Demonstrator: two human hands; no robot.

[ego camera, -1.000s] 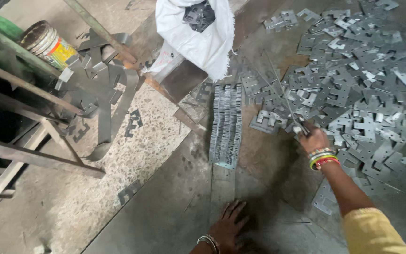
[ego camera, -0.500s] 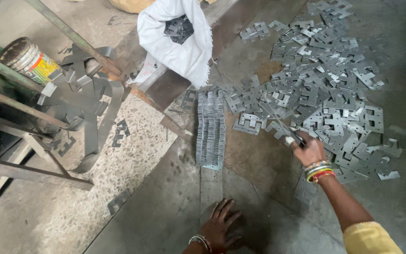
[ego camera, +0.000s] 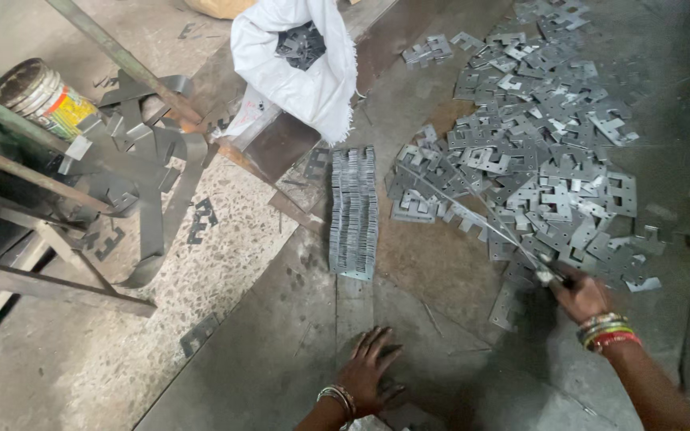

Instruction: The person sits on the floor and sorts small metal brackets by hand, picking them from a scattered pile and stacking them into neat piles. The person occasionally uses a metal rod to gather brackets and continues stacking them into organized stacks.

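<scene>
grey stamped steel plates point(ego camera: 545, 152) lie scattered across the floor from 12 to 3 o'clock of the view; a neat edge-on stack of plates point(ego camera: 354, 212) stands near centre, just left of the scatter; the right hand point(ego camera: 580, 294), at 4 o'clock, is closed in a fist around the near end of a thin metal rod point(ego camera: 473, 215); the rod runs up and left over the loose plates toward 11 o'clock of the hand, its far tip resting among the pieces nearest the stack; the left hand point(ego camera: 370, 369), at 6 o'clock, lies flat on the steel sheet point(ego camera: 281, 351), fingers spread wide, holding nothing; it sits below the stack and apart from it.

surroundings: a white sack point(ego camera: 305, 72) holding more plates at 12 o'clock; a paint tin point(ego camera: 41, 97) at 10 o'clock; scrap strips and a steel frame point(ego camera: 33, 239) at 9 o'clock.

hazards, as a judgement: the rod is long and slender, so a hard sweep may flex it and skip over the pieces; a tip swung too far left could topple the stack; plate edges appear sharp, so the bare left hand risks a cut if pieces slide toward it.
</scene>
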